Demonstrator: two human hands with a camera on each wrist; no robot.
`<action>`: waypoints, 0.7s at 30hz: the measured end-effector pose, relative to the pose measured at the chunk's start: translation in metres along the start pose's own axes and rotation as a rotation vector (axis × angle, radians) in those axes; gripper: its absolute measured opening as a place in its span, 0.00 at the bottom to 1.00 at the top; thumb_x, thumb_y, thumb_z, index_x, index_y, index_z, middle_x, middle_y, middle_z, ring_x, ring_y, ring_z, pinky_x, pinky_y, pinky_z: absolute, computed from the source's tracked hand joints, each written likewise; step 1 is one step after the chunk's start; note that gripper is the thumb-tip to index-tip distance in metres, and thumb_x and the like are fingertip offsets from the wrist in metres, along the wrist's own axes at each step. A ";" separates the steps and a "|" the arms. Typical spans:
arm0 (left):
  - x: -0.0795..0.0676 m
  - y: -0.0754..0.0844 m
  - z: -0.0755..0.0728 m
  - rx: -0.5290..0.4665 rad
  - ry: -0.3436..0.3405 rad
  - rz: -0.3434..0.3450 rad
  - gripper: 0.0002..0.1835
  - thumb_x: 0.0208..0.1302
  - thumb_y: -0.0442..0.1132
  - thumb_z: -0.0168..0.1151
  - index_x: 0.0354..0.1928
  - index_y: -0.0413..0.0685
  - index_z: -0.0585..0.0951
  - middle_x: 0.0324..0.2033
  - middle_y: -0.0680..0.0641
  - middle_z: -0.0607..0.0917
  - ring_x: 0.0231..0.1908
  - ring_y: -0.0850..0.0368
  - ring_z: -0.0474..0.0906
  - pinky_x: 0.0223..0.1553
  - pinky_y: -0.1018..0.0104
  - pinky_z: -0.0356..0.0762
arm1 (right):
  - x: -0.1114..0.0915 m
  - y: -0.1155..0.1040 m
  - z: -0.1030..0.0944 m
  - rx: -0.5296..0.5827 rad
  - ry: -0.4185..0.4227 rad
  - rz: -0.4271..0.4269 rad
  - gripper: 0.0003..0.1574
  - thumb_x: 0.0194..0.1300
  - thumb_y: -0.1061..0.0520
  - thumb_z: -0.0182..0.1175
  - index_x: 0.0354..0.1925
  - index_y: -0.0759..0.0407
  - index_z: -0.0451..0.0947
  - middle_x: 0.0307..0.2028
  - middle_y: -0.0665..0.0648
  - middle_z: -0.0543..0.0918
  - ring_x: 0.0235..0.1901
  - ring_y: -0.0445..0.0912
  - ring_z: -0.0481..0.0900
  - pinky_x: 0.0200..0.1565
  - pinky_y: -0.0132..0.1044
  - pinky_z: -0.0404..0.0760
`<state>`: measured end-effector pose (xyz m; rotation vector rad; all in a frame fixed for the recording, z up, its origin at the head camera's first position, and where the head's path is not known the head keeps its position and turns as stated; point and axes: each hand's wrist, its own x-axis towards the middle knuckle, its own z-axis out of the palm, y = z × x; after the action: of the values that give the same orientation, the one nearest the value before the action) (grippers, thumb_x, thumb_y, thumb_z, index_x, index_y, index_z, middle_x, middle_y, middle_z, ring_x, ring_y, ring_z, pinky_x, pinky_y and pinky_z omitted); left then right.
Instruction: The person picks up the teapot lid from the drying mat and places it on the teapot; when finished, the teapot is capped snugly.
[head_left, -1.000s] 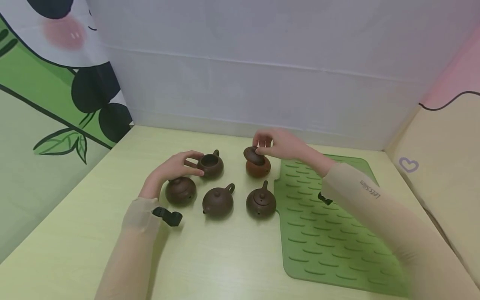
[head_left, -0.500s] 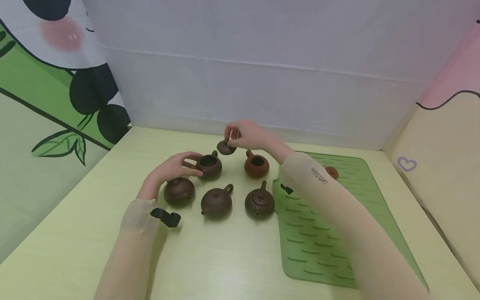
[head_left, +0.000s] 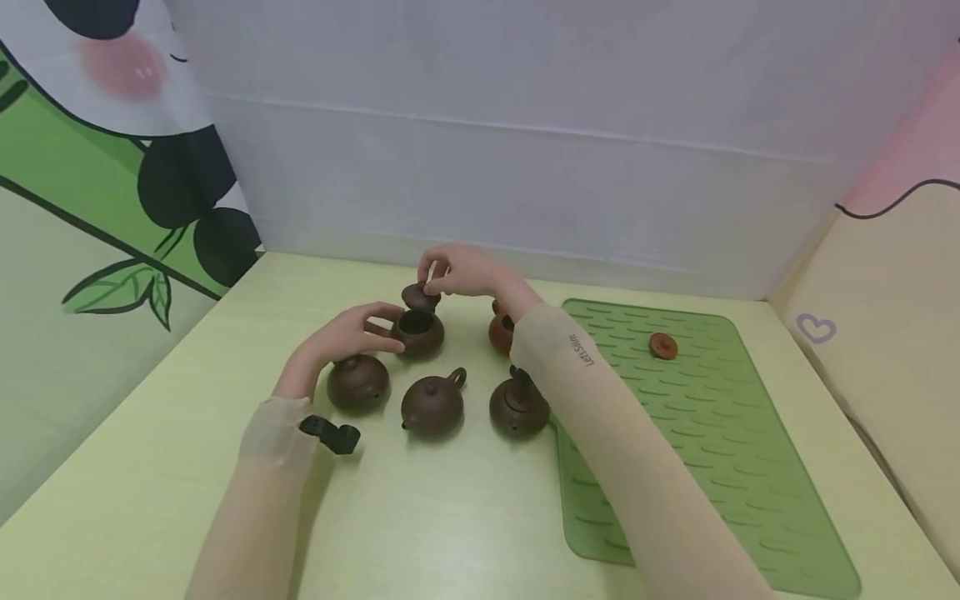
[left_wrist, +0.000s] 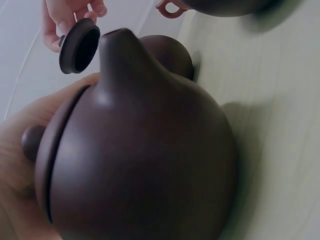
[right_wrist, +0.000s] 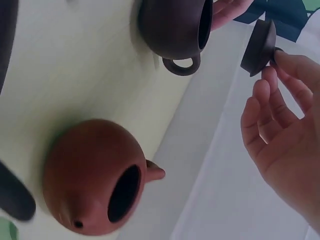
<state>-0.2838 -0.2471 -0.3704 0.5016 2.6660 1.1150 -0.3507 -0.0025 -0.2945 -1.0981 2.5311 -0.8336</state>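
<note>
In the head view, my right hand pinches the knob of a dark brown teapot lid, held tilted just above and behind the open mouth of a dark brown teapot. My left hand holds that teapot from its left side, thumb and fingers about the body. The right wrist view shows the lid apart from the teapot's rim. Lidless, a reddish-brown teapot stands to the right, partly covered by my right sleeve in the head view.
Three lidded dark teapots stand nearer me: one under my left wrist, one in the middle, one beside my right sleeve. A reddish lid lies on the green mat at right. A white wall backs the table.
My right hand has carried the dark lid leftward from over the reddish teapot to the open dark teapot, uncovering the reddish teapot's mouth. My left hand has stayed in place.
</note>
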 end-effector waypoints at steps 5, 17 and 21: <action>-0.002 0.001 0.000 0.005 0.004 -0.018 0.34 0.61 0.48 0.70 0.67 0.49 0.70 0.67 0.41 0.73 0.64 0.39 0.75 0.64 0.43 0.72 | 0.007 0.000 0.008 0.034 -0.023 -0.017 0.08 0.69 0.55 0.58 0.46 0.50 0.78 0.42 0.56 0.86 0.43 0.58 0.82 0.37 0.37 0.78; -0.001 0.001 0.001 -0.009 -0.001 -0.022 0.36 0.62 0.50 0.69 0.70 0.48 0.68 0.68 0.42 0.73 0.64 0.39 0.74 0.64 0.43 0.72 | 0.011 0.001 0.024 -0.016 -0.060 0.018 0.08 0.67 0.57 0.60 0.45 0.51 0.80 0.43 0.56 0.86 0.36 0.47 0.80 0.36 0.33 0.78; -0.001 0.001 0.001 -0.004 0.002 -0.015 0.36 0.62 0.49 0.69 0.70 0.49 0.68 0.68 0.42 0.72 0.64 0.39 0.75 0.63 0.42 0.73 | 0.011 0.001 0.027 0.017 -0.076 0.034 0.08 0.68 0.59 0.59 0.45 0.52 0.80 0.43 0.58 0.86 0.37 0.51 0.80 0.34 0.32 0.76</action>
<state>-0.2819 -0.2463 -0.3702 0.4792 2.6644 1.1176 -0.3470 -0.0203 -0.3171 -1.0578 2.4694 -0.7875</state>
